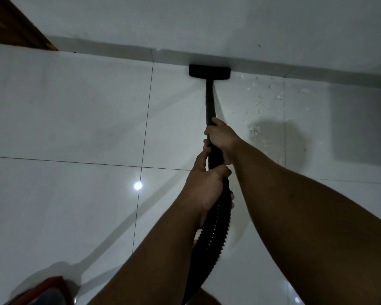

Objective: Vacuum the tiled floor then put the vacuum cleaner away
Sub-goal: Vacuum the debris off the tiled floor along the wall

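A black vacuum wand [209, 100] runs away from me to a flat black floor head [209, 71], which sits on the white tiled floor [75, 119] against the foot of the wall. My right hand [221, 137] grips the wand higher up. My left hand [206, 186] grips it just below, where the ribbed black hose [213, 230] begins. The hose drops down between my forearms and out of the bottom of the view. Pale crumbs and dust [260, 111] lie scattered on the tile to the right of the wand.
A white wall [207, 23] closes the far side. A brown wooden door or frame [11, 20] stands at the top left corner. A red object with a light cord or tube [53, 287] sits on the floor at the bottom left. A lamp reflection [138, 185] glints on the tile.
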